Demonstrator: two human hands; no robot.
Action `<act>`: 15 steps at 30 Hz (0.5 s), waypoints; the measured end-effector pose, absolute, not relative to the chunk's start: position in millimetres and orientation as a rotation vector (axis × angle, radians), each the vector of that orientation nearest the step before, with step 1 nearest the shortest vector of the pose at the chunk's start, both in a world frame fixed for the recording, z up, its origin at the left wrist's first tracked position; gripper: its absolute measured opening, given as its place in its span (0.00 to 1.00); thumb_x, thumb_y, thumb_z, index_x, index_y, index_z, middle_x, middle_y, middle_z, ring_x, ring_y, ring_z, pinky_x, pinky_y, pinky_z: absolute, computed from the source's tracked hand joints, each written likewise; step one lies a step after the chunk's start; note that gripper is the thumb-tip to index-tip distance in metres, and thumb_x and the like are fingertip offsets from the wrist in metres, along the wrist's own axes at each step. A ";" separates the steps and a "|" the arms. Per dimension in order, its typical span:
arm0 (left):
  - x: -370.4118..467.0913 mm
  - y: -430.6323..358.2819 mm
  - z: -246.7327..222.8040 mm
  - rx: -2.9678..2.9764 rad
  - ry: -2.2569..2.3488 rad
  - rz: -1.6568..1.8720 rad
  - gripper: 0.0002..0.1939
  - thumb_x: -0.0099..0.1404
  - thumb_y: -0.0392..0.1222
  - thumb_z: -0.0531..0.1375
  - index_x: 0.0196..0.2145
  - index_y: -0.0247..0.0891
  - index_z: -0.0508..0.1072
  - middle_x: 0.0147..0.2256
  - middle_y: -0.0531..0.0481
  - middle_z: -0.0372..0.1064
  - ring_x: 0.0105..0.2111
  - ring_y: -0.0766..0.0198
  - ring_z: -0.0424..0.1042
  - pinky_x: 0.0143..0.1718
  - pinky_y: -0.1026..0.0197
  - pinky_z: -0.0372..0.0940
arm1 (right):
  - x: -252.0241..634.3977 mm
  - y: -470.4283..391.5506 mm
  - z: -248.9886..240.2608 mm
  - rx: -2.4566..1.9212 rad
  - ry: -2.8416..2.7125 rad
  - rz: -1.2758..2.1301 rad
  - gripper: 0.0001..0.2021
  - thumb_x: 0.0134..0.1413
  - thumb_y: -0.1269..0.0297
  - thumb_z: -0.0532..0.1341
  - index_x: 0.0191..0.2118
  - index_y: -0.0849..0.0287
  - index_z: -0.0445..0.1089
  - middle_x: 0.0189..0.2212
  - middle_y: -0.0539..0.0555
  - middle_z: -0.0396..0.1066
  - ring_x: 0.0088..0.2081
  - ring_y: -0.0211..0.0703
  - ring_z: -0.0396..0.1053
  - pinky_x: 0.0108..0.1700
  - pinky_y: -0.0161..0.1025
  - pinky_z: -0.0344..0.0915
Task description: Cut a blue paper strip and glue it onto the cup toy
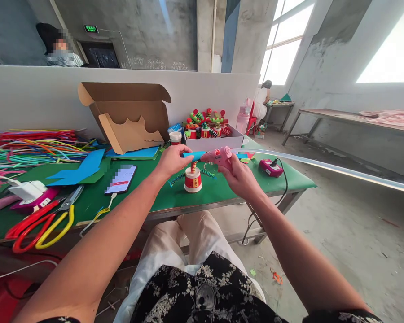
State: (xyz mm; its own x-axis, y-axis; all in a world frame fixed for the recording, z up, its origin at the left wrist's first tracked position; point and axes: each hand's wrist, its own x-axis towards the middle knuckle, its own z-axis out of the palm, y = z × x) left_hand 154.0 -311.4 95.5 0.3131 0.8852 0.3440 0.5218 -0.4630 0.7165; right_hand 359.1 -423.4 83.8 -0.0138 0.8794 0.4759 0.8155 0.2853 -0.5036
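Observation:
My left hand (175, 160) pinches one end of a blue strip (198, 155) above the table. Wrapped in my right hand (237, 175) is a pink glue gun (218, 155), its nozzle pointing left at the strip. A long clear glue stick (309, 164) runs out of its back to the right. Just below both hands, a red and white paper cup figure (193, 180) stands on the table, with a coiled brown neck and green coiled arms out to either side. The glue gun's tip partly hides the strip, so I cannot tell whether they touch.
On the green table (155, 197) lie red and yellow scissors (50, 220), a phone (120, 178), blue paper (84, 168) and colourful pipe cleaners (37, 146). Behind stand an open cardboard box (128, 116) and a box of finished figures (212, 142). A pink power strip (271, 167) sits right.

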 end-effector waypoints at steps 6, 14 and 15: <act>153.3 -309.8 92.9 2.080 1.269 1.013 0.13 0.53 0.49 0.63 0.34 0.39 0.77 0.25 0.51 0.74 0.25 0.62 0.70 0.25 0.63 0.61 | 361.9 -421.9 82.2 -1.451 -1.775 0.213 0.20 0.60 0.58 0.53 0.56 0.57 0.60 0.38 0.59 0.77 0.39 0.57 0.73 0.39 0.49 0.68; 154.1 -310.7 91.3 1.958 1.208 1.046 0.14 0.52 0.49 0.64 0.35 0.38 0.76 0.26 0.51 0.74 0.22 0.64 0.70 0.25 0.62 0.64 | 376.2 -418.3 79.4 -1.259 -1.415 0.748 0.16 0.56 0.48 0.60 0.43 0.54 0.62 0.35 0.50 0.75 0.19 0.33 0.61 0.23 0.35 0.64; 153.8 -310.8 91.2 1.949 1.202 1.049 0.14 0.52 0.48 0.64 0.35 0.38 0.76 0.27 0.50 0.74 0.22 0.64 0.70 0.25 0.62 0.64 | 381.4 -418.3 78.6 -1.236 -1.359 0.812 0.17 0.55 0.47 0.61 0.41 0.54 0.62 0.35 0.50 0.75 0.19 0.32 0.60 0.22 0.34 0.64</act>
